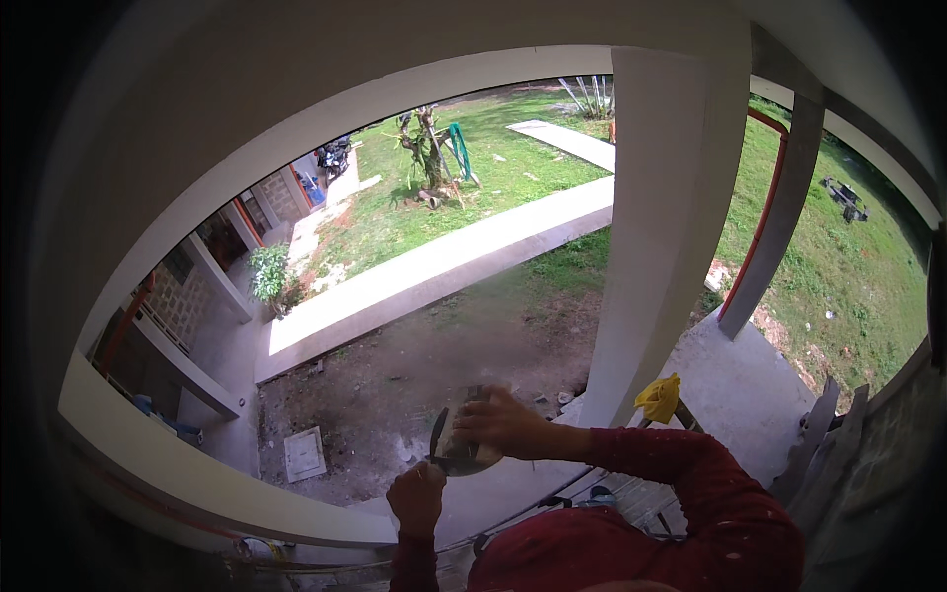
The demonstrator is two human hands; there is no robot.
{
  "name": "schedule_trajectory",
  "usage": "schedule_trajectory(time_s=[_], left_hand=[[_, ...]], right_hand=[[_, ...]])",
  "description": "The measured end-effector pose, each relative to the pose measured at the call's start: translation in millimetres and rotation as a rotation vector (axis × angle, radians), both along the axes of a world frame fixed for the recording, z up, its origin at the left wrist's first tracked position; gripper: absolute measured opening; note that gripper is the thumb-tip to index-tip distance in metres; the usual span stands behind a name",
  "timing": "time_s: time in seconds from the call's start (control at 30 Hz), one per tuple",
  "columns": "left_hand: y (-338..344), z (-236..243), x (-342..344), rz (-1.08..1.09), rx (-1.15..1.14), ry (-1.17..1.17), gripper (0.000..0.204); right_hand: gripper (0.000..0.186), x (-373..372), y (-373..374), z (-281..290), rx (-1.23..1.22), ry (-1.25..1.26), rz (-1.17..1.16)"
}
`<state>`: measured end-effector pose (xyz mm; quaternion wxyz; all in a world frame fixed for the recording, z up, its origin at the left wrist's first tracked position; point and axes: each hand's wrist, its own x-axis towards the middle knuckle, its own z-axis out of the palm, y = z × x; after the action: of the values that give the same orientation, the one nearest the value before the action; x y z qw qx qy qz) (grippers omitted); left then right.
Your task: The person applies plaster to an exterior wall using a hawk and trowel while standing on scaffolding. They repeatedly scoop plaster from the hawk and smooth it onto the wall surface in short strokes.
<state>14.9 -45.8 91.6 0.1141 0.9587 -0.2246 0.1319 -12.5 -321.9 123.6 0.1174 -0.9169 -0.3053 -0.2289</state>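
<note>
Both arms, in dark red sleeves with pale specks, reach out over a ledge. My left hand [416, 493] is closed, thumb up, at the lower end of a dark flat-bladed tool [439, 432]; its handle is hidden in the fist. Just to the right and higher, my right hand [500, 424] is bent round a greyish-tan piece [464, 449], its fingers wrapped over the top. The blade and this piece are close together, perhaps touching. What kind of thing the piece is, I cannot make out.
A thick pale column [651, 217] rises right of my hands. A yellow cloth [658, 398] hangs near my right elbow. Grey planks [819, 439] lean at the right. Below lie bare soil, a square slab [305, 454], and a concrete walkway [434, 271] beside grass.
</note>
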Motion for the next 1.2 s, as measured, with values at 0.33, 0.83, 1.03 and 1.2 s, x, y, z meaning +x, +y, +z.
schedule_trajectory(time_s=[0.33,0.83,1.03,1.2], left_hand=[[-40,-34,4,0.123,-0.086,0.101,0.019],[-56,-131,-74,0.202,-0.556,0.637,0.024],[-44,-278,-118,0.041,-0.165,0.742,0.036],[-45,-350,-148,0.135,-0.173,0.882,0.042]], right_hand=[[0.051,-85,-42,2,-0.057,0.215,-0.072],[0.043,-160,-144,-137,0.469,0.668,-0.682],[0.032,-254,-139,-202,0.99,0.853,-1.455],[0.037,-316,-148,-237,0.716,0.99,-1.509]])
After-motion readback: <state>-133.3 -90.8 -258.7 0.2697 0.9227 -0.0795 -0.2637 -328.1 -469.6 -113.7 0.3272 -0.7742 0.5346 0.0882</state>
